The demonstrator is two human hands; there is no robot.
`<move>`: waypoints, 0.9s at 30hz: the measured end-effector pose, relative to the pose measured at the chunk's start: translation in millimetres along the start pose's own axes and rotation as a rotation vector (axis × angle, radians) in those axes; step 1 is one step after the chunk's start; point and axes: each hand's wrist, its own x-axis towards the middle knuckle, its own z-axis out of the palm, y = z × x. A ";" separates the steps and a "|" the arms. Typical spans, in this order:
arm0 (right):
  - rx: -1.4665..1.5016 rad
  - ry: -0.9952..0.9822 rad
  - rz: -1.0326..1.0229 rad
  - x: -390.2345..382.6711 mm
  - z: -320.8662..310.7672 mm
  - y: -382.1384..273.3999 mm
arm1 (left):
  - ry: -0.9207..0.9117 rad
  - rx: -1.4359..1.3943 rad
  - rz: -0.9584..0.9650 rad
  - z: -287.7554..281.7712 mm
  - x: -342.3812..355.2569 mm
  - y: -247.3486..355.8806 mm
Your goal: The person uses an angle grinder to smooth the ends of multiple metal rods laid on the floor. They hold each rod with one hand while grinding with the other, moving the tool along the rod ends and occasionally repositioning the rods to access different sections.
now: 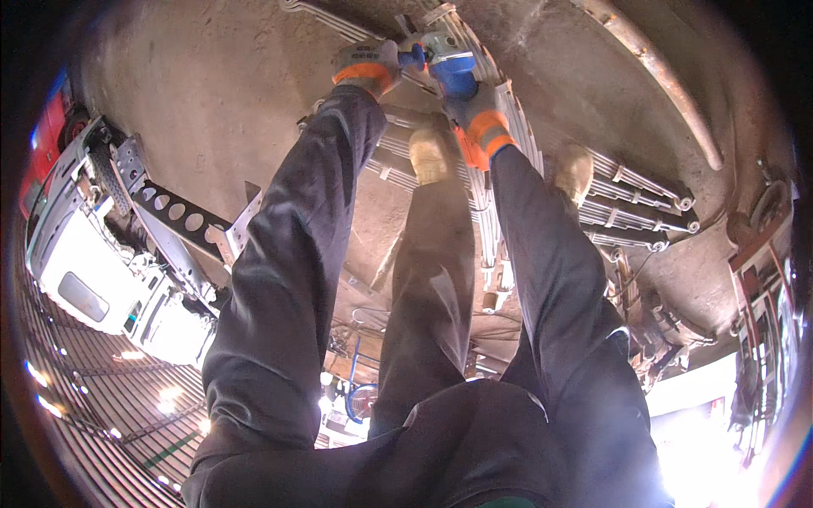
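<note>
Steel leaf springs (508, 161) surround the grinder (440, 51).

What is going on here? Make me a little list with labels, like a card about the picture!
Place: workshop with a dusty concrete floor
Left hand: in a grey and orange glove, gripping a small power tool
Right hand: in a blue and orange glove, on the same tool
Under the tool: a long stack of flat metal strips lying on the floor
Nearby: more strip stacks, a curved metal bar, a beam with round holes, a white truck cab
Clothes: dark sleeves, tan boots
</note>
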 end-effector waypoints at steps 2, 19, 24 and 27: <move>-0.026 0.042 -0.032 -21.0 6.9 -9.2 | 0.083 -0.008 -0.047 54.6 18.4 -29.1; -0.038 0.129 -0.036 -33.5 -31.3 -38.4 | 0.177 0.060 0.116 21.9 13.9 0.0; -0.056 0.088 -0.081 -20.0 -18.9 -34.7 | 0.475 -0.057 -0.002 72.8 29.3 -34.5; -0.072 0.125 -0.037 -17.6 -26.6 -33.2 | 0.283 -0.015 0.053 27.2 23.2 -11.4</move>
